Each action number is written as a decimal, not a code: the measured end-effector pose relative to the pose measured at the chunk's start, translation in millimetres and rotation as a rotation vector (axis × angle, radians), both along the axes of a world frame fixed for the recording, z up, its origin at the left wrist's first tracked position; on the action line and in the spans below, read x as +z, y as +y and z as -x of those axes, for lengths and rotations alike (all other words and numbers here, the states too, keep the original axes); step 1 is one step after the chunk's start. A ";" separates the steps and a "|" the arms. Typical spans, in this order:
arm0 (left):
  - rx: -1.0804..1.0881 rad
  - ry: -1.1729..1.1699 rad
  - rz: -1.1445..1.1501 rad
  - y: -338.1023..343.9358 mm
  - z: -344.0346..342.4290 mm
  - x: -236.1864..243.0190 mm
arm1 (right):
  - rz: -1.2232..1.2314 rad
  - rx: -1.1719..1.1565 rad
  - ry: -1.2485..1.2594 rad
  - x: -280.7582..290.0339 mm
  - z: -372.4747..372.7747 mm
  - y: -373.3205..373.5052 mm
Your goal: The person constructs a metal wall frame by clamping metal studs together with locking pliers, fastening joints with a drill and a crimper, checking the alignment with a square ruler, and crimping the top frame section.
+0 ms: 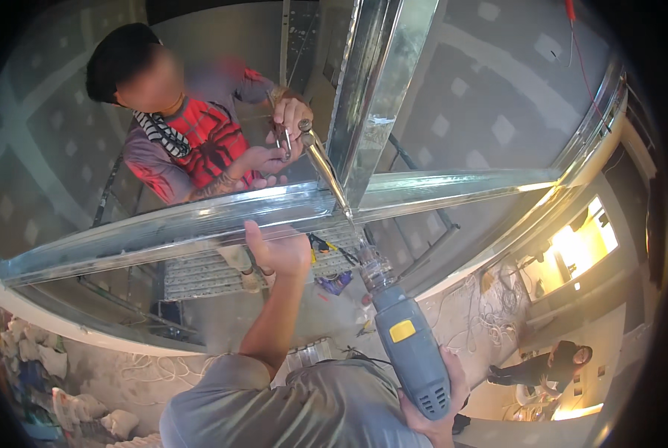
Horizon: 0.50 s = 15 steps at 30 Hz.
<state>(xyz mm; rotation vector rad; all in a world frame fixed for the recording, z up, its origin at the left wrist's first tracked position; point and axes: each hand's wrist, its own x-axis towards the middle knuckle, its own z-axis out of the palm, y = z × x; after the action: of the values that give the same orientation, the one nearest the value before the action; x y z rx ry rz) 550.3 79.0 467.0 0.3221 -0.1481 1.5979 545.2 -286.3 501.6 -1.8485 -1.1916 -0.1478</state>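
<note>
My right hand [442,407] is wrapped round the rear of a grey power drill [412,336] with a yellow patch. Its chuck [376,270] points up, with the bit's tip close to the underside of a shiny metal channel [177,228]; contact cannot be made out. My left hand [282,250] grips that channel's lower edge, thumb up, the fingers partly hidden. Chrome locking pliers [323,164] sit where an upright metal stud [382,97] meets the channel. Beyond them, a co-worker's hands [282,138] hold a small metal tool of unclear kind.
The co-worker [192,134] stands close behind the channel. A perforated scaffold platform [199,272] lies below, with tools on it. Cables [491,313] trail over the floor at right, where another person [554,366] stands. Bags [39,347] are piled lower left. Patched boards [498,89] rise behind.
</note>
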 end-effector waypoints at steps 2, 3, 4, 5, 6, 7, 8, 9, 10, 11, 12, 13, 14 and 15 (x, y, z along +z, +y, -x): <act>0.032 -0.003 0.034 3.4 -5.6 4.5 | 0.031 0.014 0.069 -0.1 0.8 1.5; 0.029 -0.003 0.036 1.2 -4.8 7.4 | 0.041 -0.004 0.031 1.5 0.6 4.7; 0.021 0.020 0.025 -1.1 -3.1 10.6 | 0.051 -0.021 -0.007 2.6 0.3 7.9; 0.013 0.043 0.014 -3.0 -1.1 13.5 | 0.052 -0.022 -0.006 2.2 -0.2 10.6; 0.016 0.043 0.017 -4.6 3.0 16.3 | 0.047 -0.018 -0.017 1.7 -0.2 12.8; -0.021 0.036 -0.025 -5.6 7.1 19.0 | 0.041 -0.013 -0.027 1.3 0.5 14.3; -0.058 0.029 -0.068 -5.8 10.8 20.2 | 0.044 -0.010 -0.027 1.5 2.3 15.5; -0.056 0.027 -0.066 -3.0 12.5 19.5 | 0.035 -0.013 -0.034 1.7 4.0 17.8; -0.071 0.034 -0.114 0.9 13.8 17.1 | 0.025 -0.017 -0.040 1.5 5.5 19.6; -0.086 0.040 -0.162 3.7 15.5 15.3 | 0.026 -0.015 -0.043 0.1 6.5 20.9; -0.085 0.038 -0.161 4.5 18.1 14.0 | -0.005 -0.028 -0.044 -1.9 7.9 21.7; -0.107 0.041 -0.115 4.9 20.8 12.6 | -0.035 -0.041 -0.044 -2.6 9.7 22.7; -0.130 0.044 -0.069 5.5 23.3 11.8 | -0.033 -0.039 -0.047 -0.9 11.4 25.6; -0.134 0.046 -0.072 3.2 22.2 14.6 | -0.043 -0.029 -0.058 1.7 10.8 27.1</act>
<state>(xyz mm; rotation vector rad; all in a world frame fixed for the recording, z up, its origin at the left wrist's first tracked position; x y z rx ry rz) 528.0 82.2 481.6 0.3973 -0.1883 1.4540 534.4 -259.2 503.3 -1.8349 -1.1924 -0.2426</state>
